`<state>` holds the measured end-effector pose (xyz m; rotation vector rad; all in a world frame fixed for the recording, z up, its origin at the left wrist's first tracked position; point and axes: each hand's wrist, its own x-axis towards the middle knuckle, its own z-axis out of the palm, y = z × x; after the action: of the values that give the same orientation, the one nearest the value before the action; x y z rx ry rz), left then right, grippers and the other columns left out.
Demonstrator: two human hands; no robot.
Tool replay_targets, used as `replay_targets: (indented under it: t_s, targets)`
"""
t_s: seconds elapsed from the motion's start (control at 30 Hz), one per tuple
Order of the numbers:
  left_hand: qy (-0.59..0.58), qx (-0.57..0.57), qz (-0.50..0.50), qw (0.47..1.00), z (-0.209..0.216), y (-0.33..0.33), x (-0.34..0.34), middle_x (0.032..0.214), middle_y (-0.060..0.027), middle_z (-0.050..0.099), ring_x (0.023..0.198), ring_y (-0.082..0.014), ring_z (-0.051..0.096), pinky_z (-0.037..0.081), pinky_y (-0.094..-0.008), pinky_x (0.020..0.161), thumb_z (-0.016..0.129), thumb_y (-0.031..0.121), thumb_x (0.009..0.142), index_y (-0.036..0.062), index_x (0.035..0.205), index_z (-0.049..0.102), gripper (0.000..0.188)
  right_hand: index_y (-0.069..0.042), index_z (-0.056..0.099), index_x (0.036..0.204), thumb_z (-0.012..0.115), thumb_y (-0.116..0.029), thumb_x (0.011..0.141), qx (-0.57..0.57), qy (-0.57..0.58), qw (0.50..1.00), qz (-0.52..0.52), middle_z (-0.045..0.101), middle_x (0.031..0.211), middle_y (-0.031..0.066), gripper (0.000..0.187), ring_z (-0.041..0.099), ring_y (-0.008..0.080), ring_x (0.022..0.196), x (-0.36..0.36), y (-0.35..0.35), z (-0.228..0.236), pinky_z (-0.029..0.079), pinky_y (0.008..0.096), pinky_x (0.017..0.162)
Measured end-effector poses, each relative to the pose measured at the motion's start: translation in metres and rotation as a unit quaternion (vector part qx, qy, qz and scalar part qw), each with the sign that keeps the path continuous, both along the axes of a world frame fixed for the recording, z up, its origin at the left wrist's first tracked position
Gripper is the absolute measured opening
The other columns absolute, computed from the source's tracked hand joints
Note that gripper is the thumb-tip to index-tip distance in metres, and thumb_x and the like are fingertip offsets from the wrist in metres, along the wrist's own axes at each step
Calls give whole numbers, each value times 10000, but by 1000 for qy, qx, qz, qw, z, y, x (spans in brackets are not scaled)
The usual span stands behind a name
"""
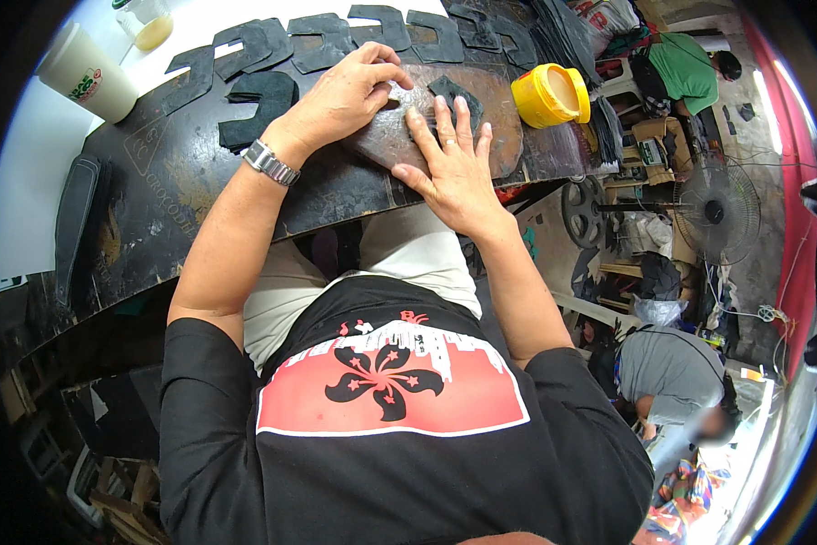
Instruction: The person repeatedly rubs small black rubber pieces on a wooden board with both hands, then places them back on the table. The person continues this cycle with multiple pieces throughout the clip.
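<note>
item: dark piece (473,100), flat, partly covered; lies on a worn brown board (377,141), toward its far right part. full outline hidden by fingers.

right hand (454,168): laid flat, fingers spread over the dark piece and the board, clenched on nothing; it presses or steadies rather than grasps.

left hand (358,86): fingers bent, tips at the board's far left part; whether anything is pinched between them, cannot tell. wristwatch (272,163) on that arm.

state of the work: one piece under the hand, judged unfinished because it is being handled. by their layout, the u-shaped pieces (322,45), spread along the far side of the table (199,191), and the pile (245,118) of similar pieces, nearer the left forearm, suggest a batch partway through. which are done and which are left, cannot tell; no mark separates them.

beside the board, right: yellow tub (536,95), lid off, tan contents visible. beyond it: stack of dark strips (558,41).

far left: pale cup (86,73); jar (145,27) with yellowish contents; long black case (77,218).
</note>
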<state>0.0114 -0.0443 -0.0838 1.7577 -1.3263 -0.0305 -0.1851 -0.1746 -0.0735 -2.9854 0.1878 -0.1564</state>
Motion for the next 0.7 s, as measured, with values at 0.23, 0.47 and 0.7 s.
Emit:
replay_targets:
  t_s: [0.23, 0.47, 0.7]
  targets:
    - [-95, -13, 2, 995, 3, -3, -22, 1240, -112, 602, 1218, -326, 559, 462, -424, 1052, 765, 209, 876, 115, 1040, 749, 190, -229, 712, 1321, 412, -591, 1052, 211, -84, 974, -27, 408, 1607, 184, 542, 183, 395, 1557, -37, -26, 20, 50, 664, 1204]
    - [-118, 61, 36, 991, 8, 0, -30, 1339, -118, 590, 1302, -325, 519, 413, -443, 1116, 793, 263, 851, 103, 1112, 740, 311, -295, 507, 1530, 367, -637, 1044, 80, -27, 989, -120, 224, 1698, 151, 610, 52, 403, 1581, -33, -59, 5, 12, 709, 1187]
    - [-81, 103, 0, 991, 12, 2, -30, 1315, -112, 599, 1273, -317, 532, 414, -436, 1106, 796, 257, 840, 99, 1104, 744, 312, -345, 416, 1576, 395, -636, 1034, 60, -13, 995, -83, 189, 1709, 143, 616, 46, 422, 1577, -44, -40, -6, 7, 722, 1179]
